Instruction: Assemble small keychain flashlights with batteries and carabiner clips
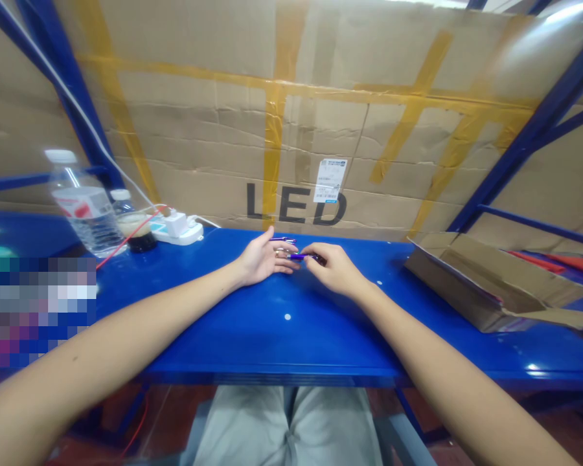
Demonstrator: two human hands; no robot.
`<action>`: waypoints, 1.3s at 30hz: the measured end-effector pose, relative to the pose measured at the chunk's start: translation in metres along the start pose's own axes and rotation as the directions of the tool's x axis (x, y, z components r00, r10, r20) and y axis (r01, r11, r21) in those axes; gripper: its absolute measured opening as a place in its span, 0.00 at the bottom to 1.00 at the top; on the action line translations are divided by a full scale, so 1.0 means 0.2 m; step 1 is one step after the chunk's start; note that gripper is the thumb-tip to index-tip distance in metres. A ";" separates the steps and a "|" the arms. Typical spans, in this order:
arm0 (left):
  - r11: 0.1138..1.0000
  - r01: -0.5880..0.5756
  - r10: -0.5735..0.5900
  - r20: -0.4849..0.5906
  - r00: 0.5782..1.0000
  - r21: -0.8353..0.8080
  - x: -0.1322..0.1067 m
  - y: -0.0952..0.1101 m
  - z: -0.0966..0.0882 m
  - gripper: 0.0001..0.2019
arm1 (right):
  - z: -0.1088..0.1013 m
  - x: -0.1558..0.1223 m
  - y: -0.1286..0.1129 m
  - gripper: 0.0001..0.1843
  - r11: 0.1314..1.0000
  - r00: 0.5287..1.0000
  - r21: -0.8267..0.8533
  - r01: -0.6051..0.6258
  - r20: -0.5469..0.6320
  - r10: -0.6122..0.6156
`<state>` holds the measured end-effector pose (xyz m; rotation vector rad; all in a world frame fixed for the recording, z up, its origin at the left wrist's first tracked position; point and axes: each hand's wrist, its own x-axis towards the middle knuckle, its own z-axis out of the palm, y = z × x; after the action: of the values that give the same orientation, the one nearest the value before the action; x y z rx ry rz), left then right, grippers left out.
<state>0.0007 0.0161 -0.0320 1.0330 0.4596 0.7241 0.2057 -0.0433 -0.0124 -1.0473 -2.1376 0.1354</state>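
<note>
desk (252,330), lower centre: smooth, glossy, painted-metal look | cardboard wall (194,136), top: matt, creased (tape strips (272,129) shinier, plastic) | purple pen (297,257), mid-frame: shiny, plastic or metal unclear | larger bottle (88,223), left: clear plastic | trousers (247,430), bottom: matt cloth

Slim purple pen-like stick (297,257), kinda blurry, lying pretty much sideways right at the fingertips of the left hand (258,260). Second purple stick (284,240) shows just past that hand's fingers, also sideways; can't tell if it's gripped.
</note>
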 end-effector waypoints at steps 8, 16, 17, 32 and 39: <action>1.000 -0.008 0.008 0.006 1.000 0.018 0.00 -0.01 0.00 0.35 | 0.00 0.00 0.01 0.10 1.000 1.000 -0.002 0.014 0.007 -0.014; 0.999 -0.010 0.010 -0.012 1.000 0.034 0.00 0.00 0.01 0.35 | 0.00 -0.01 0.02 0.10 1.000 1.000 -0.005 0.017 0.001 -0.017; 0.999 -0.010 0.010 -0.011 1.000 0.036 0.00 -0.01 0.01 0.34 | 0.00 -0.01 0.02 0.10 1.000 1.000 -0.001 0.021 0.003 -0.021; 1.000 -0.010 0.011 -0.028 1.000 0.028 -0.01 0.00 0.03 0.34 | 0.02 -0.01 0.02 0.12 0.995 0.996 -0.039 0.088 0.000 -0.088; 1.000 -0.010 0.011 -0.015 1.000 0.021 -0.01 0.00 0.03 0.34 | 0.02 -0.02 -0.01 0.09 0.998 0.998 -0.025 0.064 0.015 -0.063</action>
<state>0.0026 0.0111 -0.0299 1.0505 0.4760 0.7384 0.2027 -0.0468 -0.0170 -0.9946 -2.1880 0.0853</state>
